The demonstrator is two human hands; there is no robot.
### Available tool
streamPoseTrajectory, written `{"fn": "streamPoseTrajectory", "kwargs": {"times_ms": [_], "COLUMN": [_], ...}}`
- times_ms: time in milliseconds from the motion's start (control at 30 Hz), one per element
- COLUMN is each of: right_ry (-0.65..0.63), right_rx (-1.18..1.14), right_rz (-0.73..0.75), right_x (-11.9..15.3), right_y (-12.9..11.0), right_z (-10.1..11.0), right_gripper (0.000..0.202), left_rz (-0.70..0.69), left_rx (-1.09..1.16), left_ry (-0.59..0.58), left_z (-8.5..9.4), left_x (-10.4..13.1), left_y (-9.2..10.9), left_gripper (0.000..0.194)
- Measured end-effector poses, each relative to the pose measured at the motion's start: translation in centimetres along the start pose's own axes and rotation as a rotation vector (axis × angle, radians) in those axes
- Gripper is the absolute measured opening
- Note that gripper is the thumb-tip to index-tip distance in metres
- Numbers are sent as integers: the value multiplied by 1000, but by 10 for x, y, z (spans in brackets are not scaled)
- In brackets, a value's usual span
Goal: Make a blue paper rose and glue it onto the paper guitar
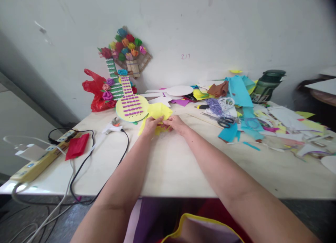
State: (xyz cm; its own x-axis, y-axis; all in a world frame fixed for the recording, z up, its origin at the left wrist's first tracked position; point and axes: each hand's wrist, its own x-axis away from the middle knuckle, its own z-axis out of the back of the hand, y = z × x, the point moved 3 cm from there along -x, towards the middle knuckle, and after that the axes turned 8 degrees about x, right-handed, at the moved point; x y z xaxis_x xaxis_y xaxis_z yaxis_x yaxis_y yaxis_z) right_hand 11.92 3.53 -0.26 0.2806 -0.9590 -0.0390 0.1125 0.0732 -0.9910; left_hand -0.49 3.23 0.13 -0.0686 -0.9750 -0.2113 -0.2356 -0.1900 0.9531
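Both hands meet over the middle of the table on a piece of yellow crepe paper (158,111). My left hand (152,125) pinches its near edge from the left. From the right, the fingers of my right hand (174,124) are closed on the same paper, close beside the left fingertips. More yellow paper hangs down beneath and to the left of the fingers. Just behind my left hand lies a yellow round paper piece (121,112) with a neck and purple-and-white strips, shaped like a guitar. The exact finger contact is partly hidden.
A white glue gun (112,127) with a black cord lies left, near a power strip (43,158) and red folded paper (77,146). Scissors (225,122), purple yarn (214,106), blue paper (240,91) and scraps cover the right. A dark green bottle (268,85) stands behind.
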Motion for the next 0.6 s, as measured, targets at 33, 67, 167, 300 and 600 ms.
{"fn": "streamPoseTrajectory", "kwargs": {"times_ms": [33, 67, 167, 300, 600], "right_ry": [-1, 5, 42, 38, 31], "right_rx": [9, 20, 43, 33, 78], "right_rz": [1, -2, -22, -35, -10], "right_x": [0, 0, 1, 2, 1], "right_y": [0, 0, -2, -4, -3], "right_z": [-1, -2, -3, -4, -6], "right_gripper": [15, 16, 19, 20, 21], "left_rz": [5, 10, 12, 26, 25], "left_rx": [-1, -4, -11, 16, 57], "left_ry": [-1, 1, 19, 19, 49], "left_z": [0, 0, 1, 1, 2], "left_x": [0, 0, -1, -2, -2], "left_y": [0, 0, -2, -4, -5], "left_gripper": [31, 31, 30, 31, 32]}}
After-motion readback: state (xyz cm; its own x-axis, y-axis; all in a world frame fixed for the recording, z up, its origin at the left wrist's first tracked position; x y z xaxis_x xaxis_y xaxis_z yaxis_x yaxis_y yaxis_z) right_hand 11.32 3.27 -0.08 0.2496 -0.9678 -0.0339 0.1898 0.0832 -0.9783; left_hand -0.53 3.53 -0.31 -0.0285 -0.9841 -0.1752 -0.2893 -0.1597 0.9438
